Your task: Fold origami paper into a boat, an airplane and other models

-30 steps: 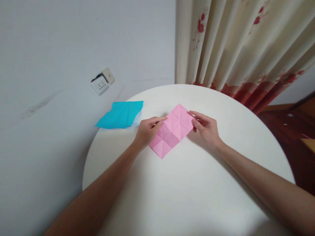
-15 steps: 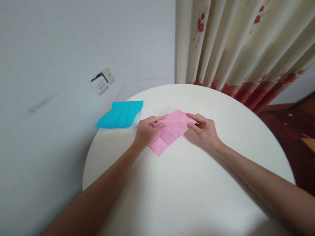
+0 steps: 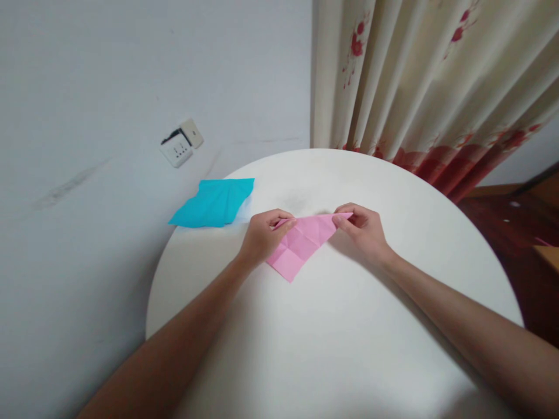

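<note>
Between my hands is a sheet of pink paper (image 3: 303, 238), creased in a grid of squares and triangles. Its top edge runs nearly straight from hand to hand, and the visible part tapers to a corner towards me. My left hand (image 3: 264, 233) pinches the left end, thumb on the near side. At the right corner, my right hand (image 3: 361, 226) grips the paper between thumb and fingers, the tip sticking out past the thumb. Whatever lies behind the top edge is hidden.
A round white table (image 3: 349, 337) is under my hands. Blue paper (image 3: 213, 203) lies at its far left edge, with something whitish beneath. Beyond stand a wall with a socket (image 3: 177, 150) and a floral curtain (image 3: 406, 87).
The pink paper's far half has bent back out of sight, so a diamond shape now appears as a triangle. Both hands keep their hold, nearly in place.
</note>
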Available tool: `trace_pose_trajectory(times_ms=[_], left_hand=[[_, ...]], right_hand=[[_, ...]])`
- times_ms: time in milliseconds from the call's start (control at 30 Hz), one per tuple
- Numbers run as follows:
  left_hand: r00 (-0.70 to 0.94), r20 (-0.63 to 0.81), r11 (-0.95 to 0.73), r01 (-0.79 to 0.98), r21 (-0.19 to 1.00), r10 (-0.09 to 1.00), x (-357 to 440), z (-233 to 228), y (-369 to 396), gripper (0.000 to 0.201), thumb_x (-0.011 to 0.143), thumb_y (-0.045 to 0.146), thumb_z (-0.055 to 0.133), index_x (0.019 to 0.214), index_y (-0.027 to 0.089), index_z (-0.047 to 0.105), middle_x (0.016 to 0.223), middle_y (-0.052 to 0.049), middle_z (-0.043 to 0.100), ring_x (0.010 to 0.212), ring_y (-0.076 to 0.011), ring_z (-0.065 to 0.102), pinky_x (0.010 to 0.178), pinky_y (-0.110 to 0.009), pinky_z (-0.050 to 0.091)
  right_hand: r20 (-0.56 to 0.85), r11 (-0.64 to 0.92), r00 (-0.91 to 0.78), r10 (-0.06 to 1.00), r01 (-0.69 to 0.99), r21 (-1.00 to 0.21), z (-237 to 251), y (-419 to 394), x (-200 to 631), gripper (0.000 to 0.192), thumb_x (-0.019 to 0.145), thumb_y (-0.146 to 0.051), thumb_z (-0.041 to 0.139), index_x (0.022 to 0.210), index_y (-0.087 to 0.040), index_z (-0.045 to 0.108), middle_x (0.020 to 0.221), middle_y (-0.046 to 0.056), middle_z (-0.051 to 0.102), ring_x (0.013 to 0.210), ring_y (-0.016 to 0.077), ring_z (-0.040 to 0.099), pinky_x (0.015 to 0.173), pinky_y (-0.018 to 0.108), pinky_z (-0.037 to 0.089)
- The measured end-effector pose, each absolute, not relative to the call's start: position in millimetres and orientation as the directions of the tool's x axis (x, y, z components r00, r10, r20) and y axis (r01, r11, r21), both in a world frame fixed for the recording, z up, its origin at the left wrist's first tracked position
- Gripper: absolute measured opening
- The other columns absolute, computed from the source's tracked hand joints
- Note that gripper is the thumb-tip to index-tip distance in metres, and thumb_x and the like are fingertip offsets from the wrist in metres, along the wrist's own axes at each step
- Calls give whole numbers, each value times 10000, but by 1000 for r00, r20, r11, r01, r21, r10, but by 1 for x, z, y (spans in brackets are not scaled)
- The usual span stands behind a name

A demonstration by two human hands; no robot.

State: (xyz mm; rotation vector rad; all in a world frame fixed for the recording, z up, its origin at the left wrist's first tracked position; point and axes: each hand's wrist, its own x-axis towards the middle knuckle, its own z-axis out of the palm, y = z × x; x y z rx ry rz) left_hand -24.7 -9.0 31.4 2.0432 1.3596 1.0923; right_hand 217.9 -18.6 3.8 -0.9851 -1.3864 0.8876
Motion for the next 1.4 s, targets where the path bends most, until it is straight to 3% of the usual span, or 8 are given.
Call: trace_pose_trajectory(times_ms=[200, 433, 700, 1033, 1400], left_hand=[[202, 333, -389, 515, 764, 921, -23, 34, -12, 134, 835, 314, 711, 834, 197, 776, 834, -34, 786, 747, -186, 709, 733, -271, 550], [221, 284, -357, 471, 807, 933, -23, 33, -11, 159, 831, 331, 712, 860, 195, 789, 875, -49, 796, 805, -208, 730, 757, -284, 566], [193, 155, -216, 358, 908, 969, -25, 29, -9, 235, 808, 384, 731, 894, 175, 793, 865, -63, 796, 796, -215, 724, 683, -271, 537], [125, 3, -33, 243, 970, 992, -20, 28, -7, 302, 722, 426, 758, 861, 161, 795, 920, -83, 790, 833, -221, 690, 744, -305, 513], [199, -115, 83, 164, 983, 973, -21, 25, -8, 312, 733, 414, 751, 906, 158, 797, 903, -73, 777, 770, -210, 671, 680, -298, 499]], right_hand=[[224, 224, -19, 974, -33, -974, 5, -23, 213, 240, 719, -332, 813, 881, -196, 699, 685, -24, 621, 574, 120, 505, 537, 269, 363], [228, 228, -21, 973, -26, -973, 5, -21, 214, 222, 700, -313, 809, 849, -182, 711, 708, -12, 647, 587, 119, 527, 551, 272, 390], [217, 216, -5, 976, -76, -973, 5, -20, 213, 334, 689, -312, 843, 970, -182, 717, 672, -25, 653, 568, 114, 527, 537, 263, 388], [227, 210, -82, 971, -177, -962, 11, -23, 215, 455, 770, -500, 805, 1086, -195, 686, 643, -25, 663, 570, 121, 550, 567, 277, 450], [210, 173, -141, 967, -239, -955, 10, -25, 212, 478, 726, -361, 845, 1127, -205, 637, 661, -58, 636, 582, 110, 563, 588, 270, 464]])
